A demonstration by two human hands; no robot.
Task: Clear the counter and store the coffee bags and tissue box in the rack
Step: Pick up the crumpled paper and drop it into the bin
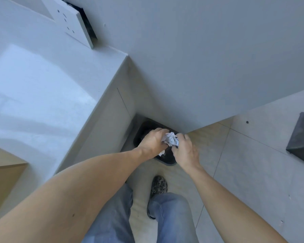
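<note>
Left hand: the left hand (152, 143), just below the middle of the frame, has its fingers curled round one side of a crumpled wad of paper (171, 139); a loose white scrap pokes out beneath its palm.
Right hand: the right hand (186, 150) pinches the other side of the same wad, so both hands grasp it together.
Wad: held in the air directly over the dark bin (167, 162), not yet let go.
Bin: it stands on the floor in the corner where the counter's side panel meets the wall, its mouth mostly hidden by the hands.
Counter: the pale counter (42, 95) fills the left of the frame, bare in the part I can see.
Task's things: no coffee bags, tissue box or rack show in this view; I cannot tell where they stand.
Risk, spill: the loose scrap may flutter past the rim when the fingers open, since it hangs near the bin's near edge.
Risk, footing: a shoe (158, 185) stands close below the bin; leaning further forward could nudge it.
Risk, progress: storing is, I judge, not yet done.
</note>
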